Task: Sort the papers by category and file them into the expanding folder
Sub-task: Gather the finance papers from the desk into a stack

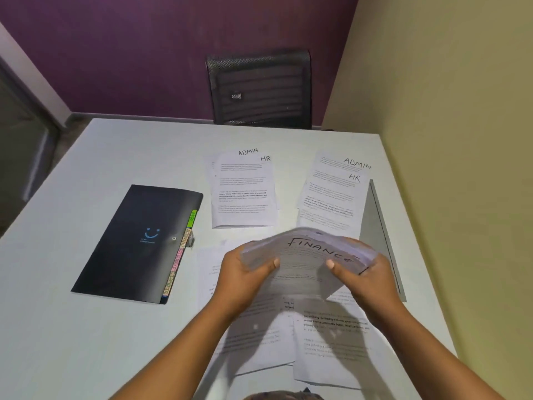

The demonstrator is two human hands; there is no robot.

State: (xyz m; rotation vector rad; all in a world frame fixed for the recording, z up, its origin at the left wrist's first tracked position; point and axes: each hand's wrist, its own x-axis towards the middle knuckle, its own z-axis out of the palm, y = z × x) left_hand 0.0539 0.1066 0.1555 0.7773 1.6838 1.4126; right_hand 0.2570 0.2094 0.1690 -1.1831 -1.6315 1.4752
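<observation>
Loose sheets [331, 342] lie nearest on the table [86, 313], just above them the left hand [245, 274] and right hand [367, 274] each clamp thumb-over-fingers on the blurry FINANCE stack [308, 255], the black expanding folder [135, 241] lies flat off left, and one ADMIN/HR pile [242, 194] and a second pile [331, 197] sit further back.

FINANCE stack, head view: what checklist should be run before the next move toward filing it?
1. Left hand and right hand both grip the FINANCE stack: ok.
2. Top label legible: ok.
3. Every sheet in the stack is finance: cannot tell, only the top shows.
4. Expanding folder open to receive: not ok, it lies closed and flat.
5. Middle pile and right pile single-category: not ok, each shows ADMIN and HR.
</observation>
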